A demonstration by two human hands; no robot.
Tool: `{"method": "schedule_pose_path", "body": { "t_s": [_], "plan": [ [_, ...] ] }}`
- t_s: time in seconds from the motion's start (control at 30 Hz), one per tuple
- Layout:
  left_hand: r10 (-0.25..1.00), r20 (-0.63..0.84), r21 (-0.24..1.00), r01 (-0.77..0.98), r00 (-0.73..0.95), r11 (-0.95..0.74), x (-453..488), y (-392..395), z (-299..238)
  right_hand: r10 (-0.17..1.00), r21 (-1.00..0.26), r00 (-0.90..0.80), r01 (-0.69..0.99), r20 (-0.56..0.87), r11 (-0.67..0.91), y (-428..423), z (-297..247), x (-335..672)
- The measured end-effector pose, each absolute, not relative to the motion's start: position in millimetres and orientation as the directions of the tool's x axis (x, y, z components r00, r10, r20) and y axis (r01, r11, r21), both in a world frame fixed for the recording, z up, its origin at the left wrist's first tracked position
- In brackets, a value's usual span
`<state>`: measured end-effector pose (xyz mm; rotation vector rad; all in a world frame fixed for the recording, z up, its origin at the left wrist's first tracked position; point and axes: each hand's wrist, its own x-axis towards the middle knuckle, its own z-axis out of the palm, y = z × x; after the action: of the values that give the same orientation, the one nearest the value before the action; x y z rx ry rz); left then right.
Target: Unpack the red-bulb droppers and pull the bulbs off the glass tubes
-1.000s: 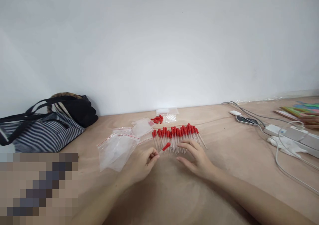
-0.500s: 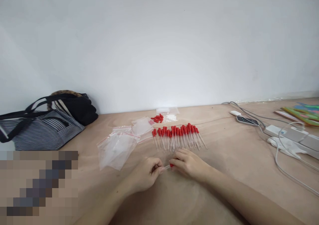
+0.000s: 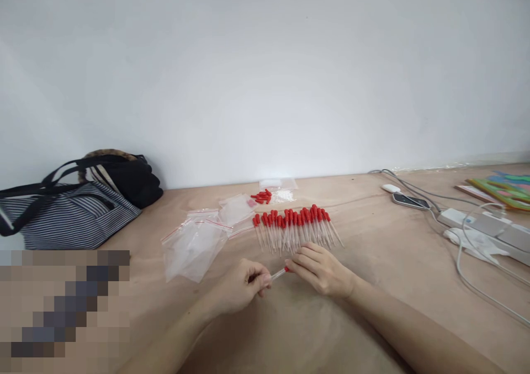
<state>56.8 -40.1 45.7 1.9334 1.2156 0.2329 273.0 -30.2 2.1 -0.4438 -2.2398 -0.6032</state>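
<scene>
Between my hands is a clear dropper pipette with a red rubber bulb at its right end. My left hand pinches the clear tube, hiding its left end. Closed around the red bulb is my right hand, whose fingers cover most of it. Just beyond lies a row of finished-looking red-topped droppers, bulbs pointing away from me. Several loose red bulbs are heaped farther back, beside a small group of clear tubes.
Clear zip bags lie left of the droppers. A striped bag stands at the far left. On the right are a dark device, a white power strip, grey cables and a colourful flat item. The wall rises behind the table.
My right hand has shifted slightly up and right, and more of the clear tube shows between my hands. The dropper now tilts up toward the right. The laid-out row is unchanged.
</scene>
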Motion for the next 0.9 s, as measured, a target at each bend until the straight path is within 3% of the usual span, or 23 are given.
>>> {"method": "schedule_pose_path", "body": {
  "t_s": [0.13,0.3,0.5,0.63,0.73,0.83,0.9],
  "plan": [
    [0.844,-0.199,0.812,0.566,0.498,-0.143,46,-27,33,0.252,0.146,-0.532,0.596,0.809,0.79,-23,1,286],
    [0.94,-0.008,0.755,0.618,0.34,-0.217,40,-5,27,0.419,-0.024,-0.46,0.651,0.783,0.758,-26,-3,282],
    [0.986,-0.154,0.73,0.68,0.064,0.07,42,32,14,0.648,-0.256,-0.27,0.76,0.712,0.597,-26,-9,290],
    [0.987,-0.16,0.642,0.756,-0.032,0.129,43,49,11,0.805,-0.488,0.026,0.807,0.592,0.333,-10,-11,312],
    [0.989,-0.127,0.547,0.827,-0.069,0.128,44,53,17,0.849,-0.674,0.36,0.739,0.386,-0.007,4,-12,336],
    [0.994,-0.091,0.472,0.876,-0.063,0.099,47,52,22,0.826,-0.641,0.529,0.706,0.195,-0.301,14,-14,358],
    [0.996,-0.074,0.435,0.897,-0.052,0.079,50,51,23,0.828,-0.587,0.542,0.721,0.143,-0.369,18,-17,367]
  ]
}}
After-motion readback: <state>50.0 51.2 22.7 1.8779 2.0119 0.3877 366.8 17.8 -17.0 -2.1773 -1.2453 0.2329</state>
